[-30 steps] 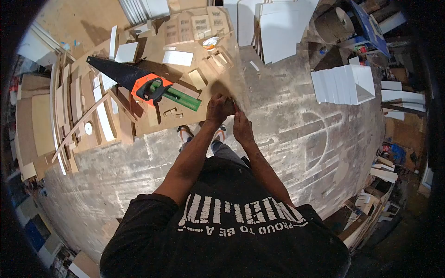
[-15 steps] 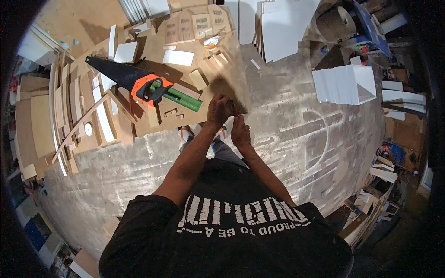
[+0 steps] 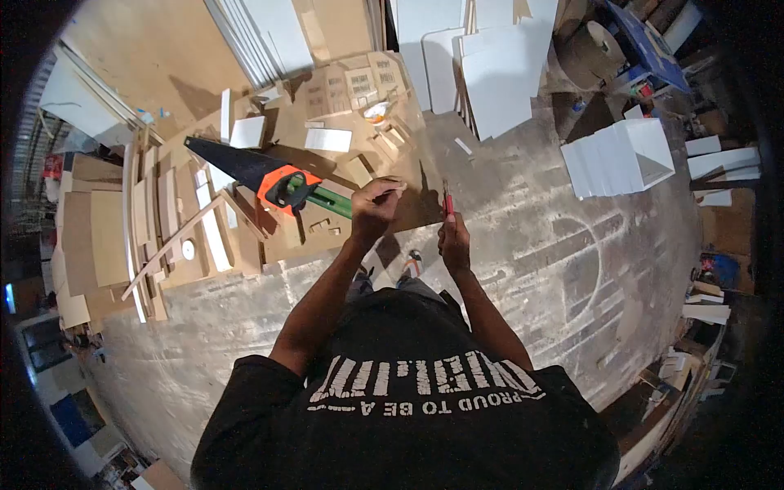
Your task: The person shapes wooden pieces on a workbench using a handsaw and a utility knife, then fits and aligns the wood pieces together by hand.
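Observation:
My left hand (image 3: 374,211) is over the worktable's near right corner, its fingers pinched on a small pale piece (image 3: 399,189) that looks like wood. To its right, past the table's edge, my right hand (image 3: 454,243) grips a slim red-handled tool (image 3: 448,204), pointing away from me; its exact kind is too small to tell. The two hands are apart. Left of my left hand, a handsaw (image 3: 237,170) with an orange and black handle lies across a green mitre box (image 3: 331,202). Small wooden blocks (image 3: 320,226) lie just in front of the mitre box.
Wood strips and boards (image 3: 167,204) cover the left of the worktable (image 3: 286,247). A white tape roll (image 3: 189,249) lies among them. White panels (image 3: 502,77) lean at the back. A white stack (image 3: 616,159) stands on the concrete floor (image 3: 523,237) to the right.
My hands, close together before, have moved apart; the right one has drawn off to the right with the red-handled tool. The pale piece now shows in my left fingers. The view has shifted.

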Motion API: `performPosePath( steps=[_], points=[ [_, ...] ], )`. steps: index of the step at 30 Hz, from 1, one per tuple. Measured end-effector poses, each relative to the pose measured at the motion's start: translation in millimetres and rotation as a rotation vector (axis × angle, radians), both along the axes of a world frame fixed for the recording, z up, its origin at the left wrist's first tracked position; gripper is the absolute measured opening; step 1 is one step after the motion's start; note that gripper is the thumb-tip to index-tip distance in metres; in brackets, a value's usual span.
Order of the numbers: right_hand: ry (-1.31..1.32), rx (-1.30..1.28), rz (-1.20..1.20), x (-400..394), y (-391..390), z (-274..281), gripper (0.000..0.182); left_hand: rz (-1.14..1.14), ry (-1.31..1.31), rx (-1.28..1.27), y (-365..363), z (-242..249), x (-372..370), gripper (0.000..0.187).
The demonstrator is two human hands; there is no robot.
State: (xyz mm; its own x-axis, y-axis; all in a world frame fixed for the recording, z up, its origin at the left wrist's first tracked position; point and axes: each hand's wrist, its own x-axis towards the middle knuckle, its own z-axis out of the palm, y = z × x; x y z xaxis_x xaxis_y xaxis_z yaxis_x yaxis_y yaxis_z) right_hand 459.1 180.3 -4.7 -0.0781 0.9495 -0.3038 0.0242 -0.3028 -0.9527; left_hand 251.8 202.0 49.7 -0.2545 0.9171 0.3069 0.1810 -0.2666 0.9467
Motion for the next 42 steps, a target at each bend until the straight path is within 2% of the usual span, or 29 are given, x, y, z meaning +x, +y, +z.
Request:
performPosePath(
  steps=[1,2,5,7,14,17,26,29,32,33,34,35,36,39,42],
  points=[
    [0.078,-0.042,0.003,-2.9,0.4,14.2,0.035,0.001,-0.07,0.027,-1.9,10.0,0.4,0.015],
    [0.07,0.013,0.014,-6.8,1.6,21.3,0.035,0.008,-0.016,0.099,-3.5,15.2,-2.9,0.015],
    [0.135,0.058,0.057,-16.2,3.7,31.9,0.034,0.071,-0.137,0.088,-12.0,42.6,3.8,0.014],
    [0.146,0.092,0.063,-20.7,2.8,37.0,0.032,0.093,-0.082,0.095,-18.0,54.3,8.6,0.014],
    [0.138,0.075,0.109,-6.4,-9.6,59.7,0.034,0.093,-0.093,0.041,-34.5,58.4,22.6,0.016],
    [0.111,0.133,0.112,4.6,-12.1,57.0,0.033,0.037,-0.366,0.148,-32.8,47.1,32.9,0.016],
    [0.215,0.046,0.096,18.5,-28.0,61.9,0.033,0.071,-0.11,0.19,-43.4,49.1,39.8,0.017],
    [0.197,0.045,0.145,14.1,-28.5,65.7,0.033,0.057,-0.11,-0.028,-54.3,52.0,40.7,0.01],
    [-0.026,0.21,0.216,9.4,-21.6,40.3,0.027,0.065,-0.109,-0.199,-69.7,39.6,36.8,0.006],
    [-0.103,0.243,0.233,10.9,-18.8,18.3,0.028,0.018,-0.036,-0.169,-78.8,33.9,30.9,0.006],
    [-0.18,0.279,0.248,15.0,-15.5,-10.8,0.028,-0.03,0.038,-0.139,-89.9,26.8,22.8,0.007],
    [-0.236,0.288,0.263,15.4,-15.6,-14.5,0.029,-0.079,0.113,-0.108,-100.6,15.9,15.4,0.009],
    [-0.292,0.298,0.277,15.8,-15.6,-17.5,0.029,-0.043,0.1,-0.236,-111.5,-14.2,9.7,0.017],
    [-0.376,0.203,0.369,15.2,-16.1,-20.4,0.032,0.022,-0.066,-0.375,-145.5,-5.1,-3.1,0.02],
    [-0.431,0.099,0.471,9.3,-10.9,-26.8,0.031,0.101,-0.17,-0.48,-171.6,30.3,-18.6,0.019]
  ],
)
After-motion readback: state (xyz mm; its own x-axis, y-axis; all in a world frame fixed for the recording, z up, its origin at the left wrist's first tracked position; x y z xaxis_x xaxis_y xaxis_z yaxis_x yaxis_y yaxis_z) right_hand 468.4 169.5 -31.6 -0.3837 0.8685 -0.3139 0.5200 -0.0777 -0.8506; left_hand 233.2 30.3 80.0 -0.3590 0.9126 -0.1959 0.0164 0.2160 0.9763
